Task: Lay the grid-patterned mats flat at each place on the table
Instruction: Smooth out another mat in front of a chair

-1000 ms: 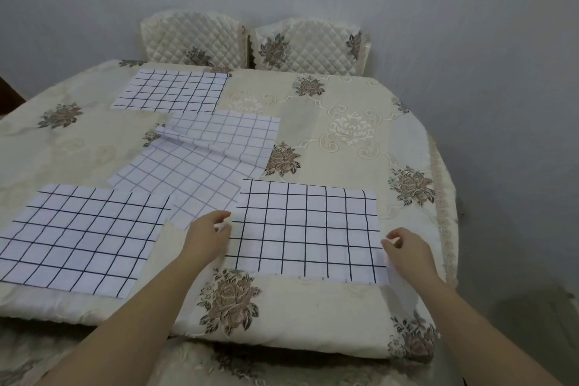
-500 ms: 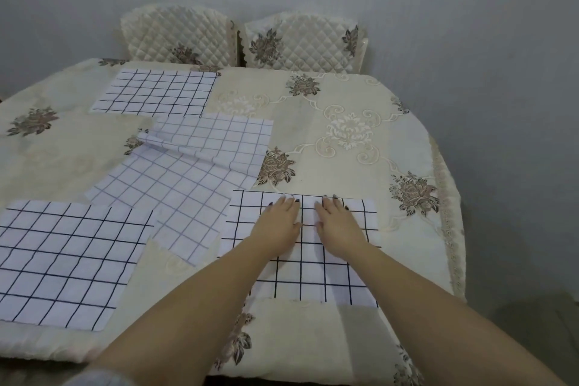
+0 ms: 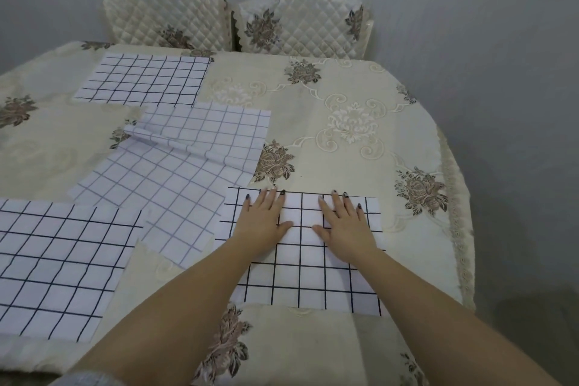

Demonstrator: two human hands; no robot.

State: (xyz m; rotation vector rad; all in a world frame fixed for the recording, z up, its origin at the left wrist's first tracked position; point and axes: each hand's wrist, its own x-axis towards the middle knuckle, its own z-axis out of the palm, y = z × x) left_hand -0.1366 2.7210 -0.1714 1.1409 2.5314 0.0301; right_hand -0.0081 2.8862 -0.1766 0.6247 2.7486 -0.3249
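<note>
While pressing the mat (image 3: pixel 313 279) at the table's (image 3: pixel 360 166) near right edge with left hand (image 3: pixel 264 222) and right hand (image 3: pixel 346 226), fingers (image 3: pixel 339 207) straight and flat, sweep outward toward its corners without dragging it askew.

Grey room, one dressed table, two chairs at the far side.
I'm looking down on a rounded table (image 3: pixel 452 207) under a cream embroidered tablecloth (image 3: pixel 354 94) with brown flower motifs and a lace trim down its right edge. Beyond it a left chair in a cream quilted cover (image 3: pixel 163 19) and a matching right chair (image 3: pixel 300 25) stand side by side, close to the plain grey-blue wall (image 3: pixel 470 9). The light is soft and even, and a dim grey floor (image 3: pixel 532 338) shows at lower right.
</note>
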